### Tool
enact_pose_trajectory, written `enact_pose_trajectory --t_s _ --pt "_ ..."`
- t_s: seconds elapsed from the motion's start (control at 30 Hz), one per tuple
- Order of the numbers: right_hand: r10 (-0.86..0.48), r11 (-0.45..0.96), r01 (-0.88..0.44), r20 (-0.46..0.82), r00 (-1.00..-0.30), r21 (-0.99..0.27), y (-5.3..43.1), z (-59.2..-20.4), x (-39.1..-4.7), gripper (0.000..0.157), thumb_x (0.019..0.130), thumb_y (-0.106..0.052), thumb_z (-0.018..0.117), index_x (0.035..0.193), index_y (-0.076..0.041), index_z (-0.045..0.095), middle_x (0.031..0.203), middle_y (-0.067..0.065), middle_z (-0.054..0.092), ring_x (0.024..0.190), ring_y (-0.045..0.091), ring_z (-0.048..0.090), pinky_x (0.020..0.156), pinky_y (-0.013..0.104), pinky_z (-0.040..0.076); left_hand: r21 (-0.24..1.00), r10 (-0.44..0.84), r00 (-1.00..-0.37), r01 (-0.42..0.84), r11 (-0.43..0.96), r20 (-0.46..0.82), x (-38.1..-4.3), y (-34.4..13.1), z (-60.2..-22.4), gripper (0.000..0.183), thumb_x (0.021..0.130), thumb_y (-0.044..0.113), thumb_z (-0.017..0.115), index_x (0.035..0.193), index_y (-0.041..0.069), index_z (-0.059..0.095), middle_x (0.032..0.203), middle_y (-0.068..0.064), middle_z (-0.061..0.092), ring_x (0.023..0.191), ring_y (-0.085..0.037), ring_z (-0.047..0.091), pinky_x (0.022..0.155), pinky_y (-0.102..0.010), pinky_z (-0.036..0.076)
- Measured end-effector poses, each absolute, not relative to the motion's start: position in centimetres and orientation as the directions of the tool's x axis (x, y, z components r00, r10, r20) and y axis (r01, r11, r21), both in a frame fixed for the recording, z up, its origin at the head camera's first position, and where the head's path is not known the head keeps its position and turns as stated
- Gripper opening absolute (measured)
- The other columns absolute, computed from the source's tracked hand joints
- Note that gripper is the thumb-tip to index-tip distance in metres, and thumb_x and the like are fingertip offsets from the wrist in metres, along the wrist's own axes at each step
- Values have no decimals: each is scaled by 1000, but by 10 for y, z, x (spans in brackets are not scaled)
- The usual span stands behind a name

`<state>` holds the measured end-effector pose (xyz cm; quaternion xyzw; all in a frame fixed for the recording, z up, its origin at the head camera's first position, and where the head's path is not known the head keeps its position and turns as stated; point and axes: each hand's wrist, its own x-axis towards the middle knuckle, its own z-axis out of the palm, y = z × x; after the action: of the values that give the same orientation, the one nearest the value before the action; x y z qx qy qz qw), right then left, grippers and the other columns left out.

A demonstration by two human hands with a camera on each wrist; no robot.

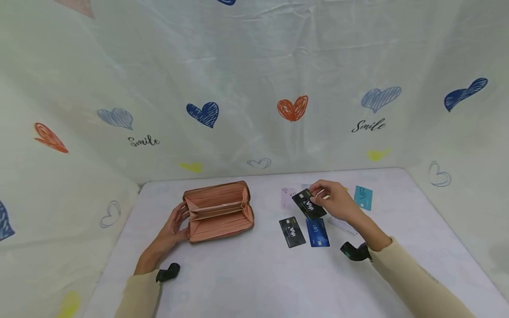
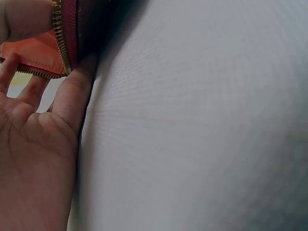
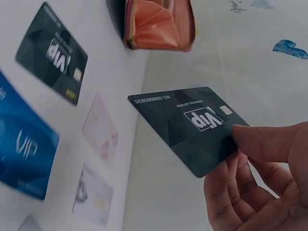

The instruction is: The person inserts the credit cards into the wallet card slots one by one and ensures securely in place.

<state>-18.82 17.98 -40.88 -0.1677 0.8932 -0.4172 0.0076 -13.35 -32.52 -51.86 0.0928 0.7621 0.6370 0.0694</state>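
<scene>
Keep right sleeve [image 1: 417,276] clear of blue card [image 1: 317,234]; hold black card [image 1: 309,205] level, pinched in right hand [image 1: 338,201]; steady wallet [image 1: 222,230], apparently gripped by partly hidden left hand [image 1: 169,234].

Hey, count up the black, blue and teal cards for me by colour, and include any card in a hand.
Black cards: 2, one of them held in the right hand
Blue card: 1
Teal card: 1
Total: 4
</scene>
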Motion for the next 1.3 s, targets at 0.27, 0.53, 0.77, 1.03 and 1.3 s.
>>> enact_pose_trajectory --t_s 0.27,0.53,0.77,1.03,1.3 --pt "-347 532 -313 135 -928 -787 142 -410 -205 18 95 6 68 113 4 71 106 17 70 94 29 69 81 36 60 985 217 -976 31 171 -7 -133 -324 -518 105 89 -7 74 169 10 9 173 -26 10 143 -2 31 105 -9 38" --pt "-397 471 -358 169 -902 -806 106 -413 -217 20 92 7 71 112 5 72 103 16 70 91 28 69 80 36 60 983 191 -980 -16 185 -52 -135 -322 -514 110 87 -5 78 170 10 7 175 -21 11 157 -45 13 100 -10 41" --pt "-439 425 -389 190 -878 -817 75 -412 -223 20 92 7 71 111 5 72 103 16 70 89 28 69 77 37 59 985 190 -980 -21 172 -54 -135 -324 -515 110 86 -7 78 169 10 9 175 -20 11 157 -44 14 101 -10 41" --pt "-465 384 -421 221 -857 -822 42 -407 -227 19 94 7 70 112 4 72 104 17 71 92 29 69 80 40 59 987 206 -978 -13 158 -45 -136 -325 -520 107 87 -7 76 169 10 10 175 -19 12 147 -11 28 104 -11 41" --pt "-472 360 -444 250 -845 -820 5 -411 -231 20 95 7 71 114 2 72 107 16 71 96 29 70 82 37 59 991 209 -977 -16 130 -43 -134 -327 -520 109 85 -10 75 169 9 8 175 -19 10 142 0 30 105 -11 39"
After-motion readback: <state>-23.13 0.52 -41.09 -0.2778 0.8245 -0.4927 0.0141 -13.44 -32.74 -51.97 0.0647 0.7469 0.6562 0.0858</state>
